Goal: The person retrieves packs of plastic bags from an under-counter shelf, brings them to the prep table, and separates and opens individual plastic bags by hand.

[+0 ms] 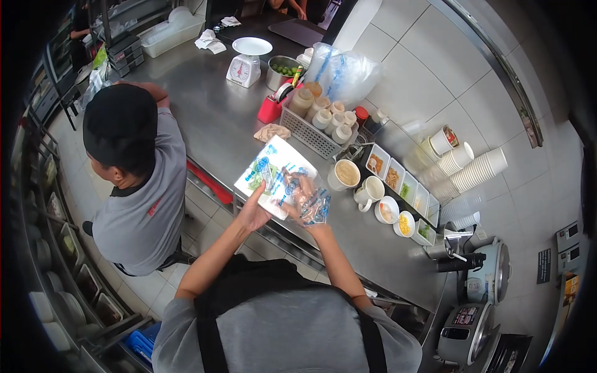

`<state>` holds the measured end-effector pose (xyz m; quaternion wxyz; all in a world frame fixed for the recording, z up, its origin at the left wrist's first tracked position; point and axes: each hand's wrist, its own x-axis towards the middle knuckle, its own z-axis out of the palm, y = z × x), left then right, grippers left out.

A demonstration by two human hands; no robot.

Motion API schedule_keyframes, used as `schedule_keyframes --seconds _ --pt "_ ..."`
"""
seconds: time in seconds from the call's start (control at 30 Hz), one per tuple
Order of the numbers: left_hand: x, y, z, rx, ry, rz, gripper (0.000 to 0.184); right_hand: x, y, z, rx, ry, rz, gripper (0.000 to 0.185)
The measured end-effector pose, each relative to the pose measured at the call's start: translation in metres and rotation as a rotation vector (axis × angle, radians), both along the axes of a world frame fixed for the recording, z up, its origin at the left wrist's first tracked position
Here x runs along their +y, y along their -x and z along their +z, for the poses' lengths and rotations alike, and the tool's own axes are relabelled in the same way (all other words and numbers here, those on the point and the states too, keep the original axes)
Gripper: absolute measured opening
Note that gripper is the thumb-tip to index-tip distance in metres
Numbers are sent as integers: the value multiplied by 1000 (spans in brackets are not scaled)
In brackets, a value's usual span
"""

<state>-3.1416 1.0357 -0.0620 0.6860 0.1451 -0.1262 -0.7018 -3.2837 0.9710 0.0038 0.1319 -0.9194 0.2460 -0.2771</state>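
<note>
A white packet (273, 168) with blue and green print is held up over the counter's front edge. My left hand (254, 212) grips its lower left side, the thumb lying on the printed face. Clear plastic with blue print (316, 208) covers much of my right hand (305, 198); whether it is a glove or a bag I cannot tell. The right fingers are bent against the packet's right side. Just behind the packet, a tan bundle (272, 132) rests on the counter.
Squeeze bottles fill a grey basket (311, 133). Cups, bowls and a food-tray row (403, 186) line the right side. A scale (244, 71) and a pot of green fruit (283, 71) stand farther back. A co-worker (140, 180) stands at left. Rice cookers (465, 332) are at lower right.
</note>
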Motion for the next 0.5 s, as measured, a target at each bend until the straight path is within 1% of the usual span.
schedule_keyframes --seconds 0.07,0.1,0.2,0.23,0.33,0.37,0.47,0.5 --pt "-3 3 -1 -51 -39 16 51 2 -3 -7 -20 196 -41 62" --pt "-1 2 2 -70 -51 -17 51 12 -9 12 47 228 -94 55" --pt "0 7 4 -183 -65 -15 51 14 -8 11 178 306 -95 48" --pt "0 8 5 -222 -70 -14 50 11 -7 -5 60 371 -71 42" --pt "-2 14 6 -157 -92 12 51 7 -5 -12 45 333 20 36" --pt "-1 15 4 -146 -94 -9 52 10 -7 -14 -79 126 9 27" --pt "-4 17 -5 -98 -97 -34 56 0 8 -35 -66 170 60 25" --pt "-5 19 -7 -72 -98 -21 57 2 12 -44 -40 158 -9 24"
